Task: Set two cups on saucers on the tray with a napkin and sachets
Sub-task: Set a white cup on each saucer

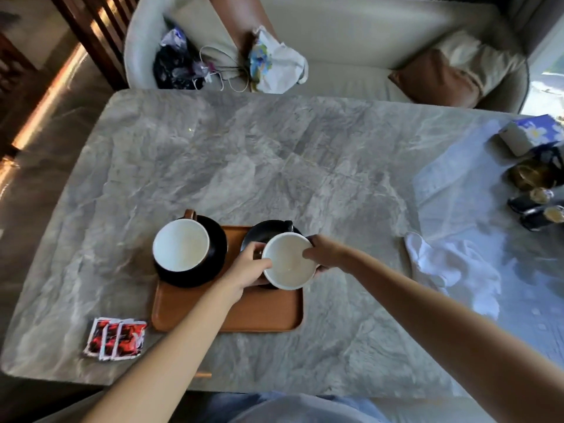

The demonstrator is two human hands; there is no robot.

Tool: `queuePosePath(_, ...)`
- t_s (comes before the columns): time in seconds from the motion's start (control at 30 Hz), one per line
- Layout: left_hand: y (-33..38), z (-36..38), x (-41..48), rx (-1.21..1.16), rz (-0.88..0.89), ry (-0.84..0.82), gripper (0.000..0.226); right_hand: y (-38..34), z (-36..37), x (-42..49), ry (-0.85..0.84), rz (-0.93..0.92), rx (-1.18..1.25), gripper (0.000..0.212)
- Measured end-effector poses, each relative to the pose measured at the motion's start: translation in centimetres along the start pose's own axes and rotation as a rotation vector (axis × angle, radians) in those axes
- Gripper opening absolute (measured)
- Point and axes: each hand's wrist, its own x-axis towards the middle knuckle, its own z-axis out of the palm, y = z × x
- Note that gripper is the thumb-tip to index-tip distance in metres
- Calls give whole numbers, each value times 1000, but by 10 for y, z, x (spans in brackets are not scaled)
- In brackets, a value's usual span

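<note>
Far out to the left of our left hand (244, 267), nearer our body, we see three red sachets (116, 338) lying overlapped on the grey marble table (305, 154), just off the near-left corner of the wooden tray (259, 312). Just beyond and to the left of that hand stands the first cup (181, 249), white inside with a brown handle pointing away from us, seated on a black saucer (213, 264) that overhangs the tray's left edge.

Our left hand comes in over the tray and its fingers are closed on the left rim of the second cup (288, 261). Our right hand (325, 253) mirrors it from the other side, thumb over the rim and fingers curled against the wall, so both hands are clamped on this one cup. The cup is above the second black saucer (265, 235), which lies at the tray's far right corner (whether the cup's base touches the saucer we cannot tell, since the cup hides it).

To the right of our right hand, well apart from the tray, a crumpled white napkin (442, 264) lies on the table. Farther right, at the table's edge, stand a blue-and-white box (531, 134) and some dark bottles (537, 206).
</note>
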Motion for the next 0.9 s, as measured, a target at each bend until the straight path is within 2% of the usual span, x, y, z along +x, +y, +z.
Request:
queuePosePath(0.2,-6,-20,7,-24,-39,25,31,-16,17,16,10,38,28,31)
queuePosePath(0.63,-4,-33,19,-24,-56,-4,35,-21,28,30,31,105,24,35)
queuePosePath(0.9,-3,-30,22,25,-13,-21,32,-19,25,38,41,106,0,30)
